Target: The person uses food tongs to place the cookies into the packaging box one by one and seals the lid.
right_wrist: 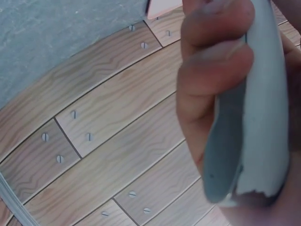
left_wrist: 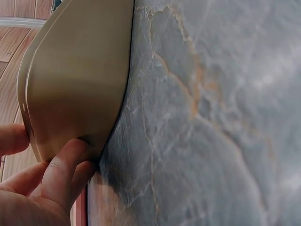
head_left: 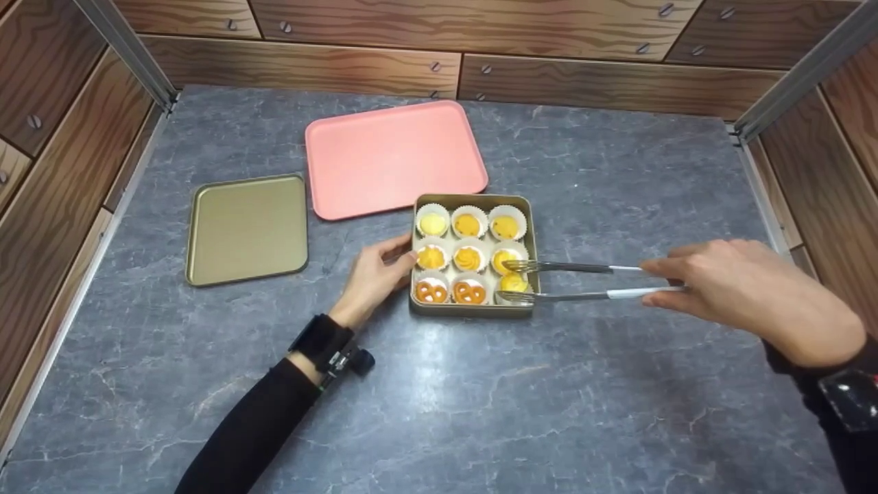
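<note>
A gold square tin (head_left: 473,311) stands on the table, filled with rows of small pastries in white paper cups. My left hand (head_left: 374,278) touches the tin's left side, its fingertips (left_wrist: 75,148) against the outer wall near a corner. From the right, my right hand (head_left: 737,291) holds metal tongs (head_left: 573,296) by their white handles. The spread tong tips lie over the tin's right column, one at each side of a yellow-topped pastry (head_left: 513,282) in the near right corner. Two pretzel-topped pastries (head_left: 469,291) sit left of it. The right wrist view shows curled fingers on the handle (right_wrist: 265,103).
Behind the tin and to its left lies a pink tray (head_left: 394,161). A flat gold lid (head_left: 248,230) lies at the left. Wood-patterned panels (head_left: 343,65) wall the grey marbled table (head_left: 439,412) at the back and both sides.
</note>
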Tool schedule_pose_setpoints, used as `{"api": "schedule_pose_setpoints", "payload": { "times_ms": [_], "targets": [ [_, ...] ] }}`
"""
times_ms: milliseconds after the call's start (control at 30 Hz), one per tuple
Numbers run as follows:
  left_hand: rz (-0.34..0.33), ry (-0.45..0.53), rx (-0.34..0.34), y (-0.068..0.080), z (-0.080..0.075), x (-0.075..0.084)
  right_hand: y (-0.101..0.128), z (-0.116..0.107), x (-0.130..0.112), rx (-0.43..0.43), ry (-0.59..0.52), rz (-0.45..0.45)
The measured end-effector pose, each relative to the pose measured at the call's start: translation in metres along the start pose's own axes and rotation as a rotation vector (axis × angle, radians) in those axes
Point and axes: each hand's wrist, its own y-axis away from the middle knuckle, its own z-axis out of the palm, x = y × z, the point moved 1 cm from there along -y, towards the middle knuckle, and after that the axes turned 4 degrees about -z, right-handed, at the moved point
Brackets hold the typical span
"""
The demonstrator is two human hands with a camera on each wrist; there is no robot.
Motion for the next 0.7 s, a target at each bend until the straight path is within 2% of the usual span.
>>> {"api": "schedule_pose_setpoints", "payload": {
  "times_ms": [200,367,433,600,700],
  "targets": [
    [0.004,0.003,-0.008,0.000,0.000,0.001,-0.002,-0.003,-0.003,-0.033,-0.011,0.039],
    [0.001,0.008,-0.009,0.000,0.000,0.001,-0.001,0.002,-0.001,0.011,-0.015,0.030],
    [-0.002,0.013,-0.011,-0.001,0.000,0.001,0.000,0.007,0.002,0.053,-0.031,0.023],
    [0.004,-0.003,-0.005,-0.001,-0.001,0.000,0.000,0.024,0.011,0.228,-0.096,-0.003],
    [0.016,-0.021,0.003,0.000,-0.001,0.000,-0.002,0.034,0.016,0.302,-0.131,0.025]
  ]
}}
